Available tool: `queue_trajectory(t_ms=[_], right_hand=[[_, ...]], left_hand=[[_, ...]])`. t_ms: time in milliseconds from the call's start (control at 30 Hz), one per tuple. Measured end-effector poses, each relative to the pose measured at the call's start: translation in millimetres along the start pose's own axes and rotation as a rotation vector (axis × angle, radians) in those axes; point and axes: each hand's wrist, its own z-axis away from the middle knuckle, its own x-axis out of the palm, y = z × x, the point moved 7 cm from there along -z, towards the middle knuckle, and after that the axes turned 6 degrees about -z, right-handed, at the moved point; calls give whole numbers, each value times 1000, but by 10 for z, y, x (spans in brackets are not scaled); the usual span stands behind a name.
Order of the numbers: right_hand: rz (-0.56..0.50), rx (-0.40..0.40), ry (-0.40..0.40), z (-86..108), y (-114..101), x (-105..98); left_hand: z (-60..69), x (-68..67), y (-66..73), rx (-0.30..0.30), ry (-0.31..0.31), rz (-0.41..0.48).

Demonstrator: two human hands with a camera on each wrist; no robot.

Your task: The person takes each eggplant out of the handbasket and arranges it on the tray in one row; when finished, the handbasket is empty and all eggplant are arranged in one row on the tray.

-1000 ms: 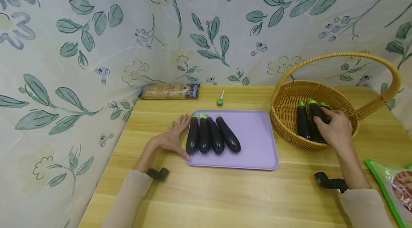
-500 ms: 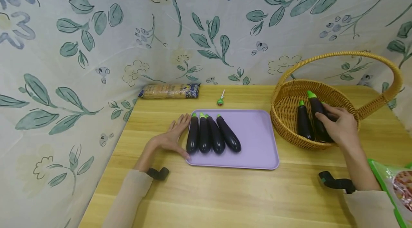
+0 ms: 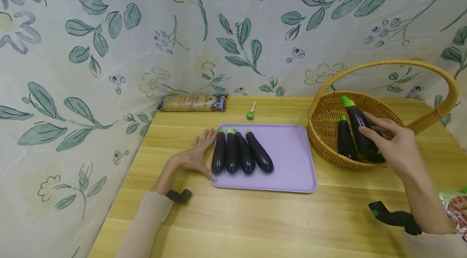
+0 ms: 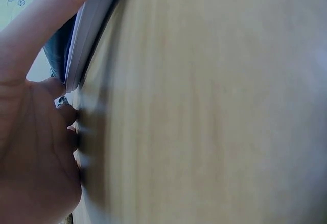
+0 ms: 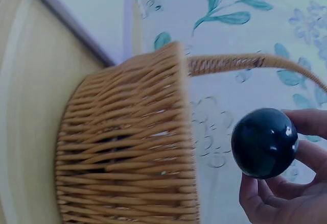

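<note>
My right hand (image 3: 395, 138) pinches an eggplant (image 3: 361, 128) between thumb and fingers, over the wicker basket (image 3: 328, 150); in the right wrist view the eggplant's round end (image 5: 264, 142) stands above the basket rim (image 5: 184, 132). Another eggplant (image 3: 345, 138) lies inside the basket. On the lilac tray (image 3: 292, 156), several eggplants (image 3: 232, 152) lie side by side, green tips toward the back. My left hand (image 3: 193, 157) is spread at the tray's left edge, thumb at its near corner. In the left wrist view, that hand (image 4: 38, 142) is beside the tray rim (image 4: 87, 35).
A long pasta packet (image 3: 191, 103) lies at the table's back left. Behind the tray is a green lollipop (image 3: 250, 115). A plastic bag (image 3: 456, 209) is at the right edge, partly behind my right arm. The basket handle (image 3: 386, 62) arches over the basket.
My right hand has lifted the eggplant up from among those in the basket and moved slightly right and nearer. The left hand and the tray's eggplants have stayed put.
</note>
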Motion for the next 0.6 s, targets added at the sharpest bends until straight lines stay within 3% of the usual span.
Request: queue_trajectory(t_ms=[167,367,600], right_hand=[[25,-10,-61,185,-76,-23],[74,18,-224,346,-27,17],[22,-47,-388,437,-187,283]], left_hand=[[-1,-1,3,3,-1,-4],[3,-9,7,6,3,-3],[-7,-4,0,7,3,-8]])
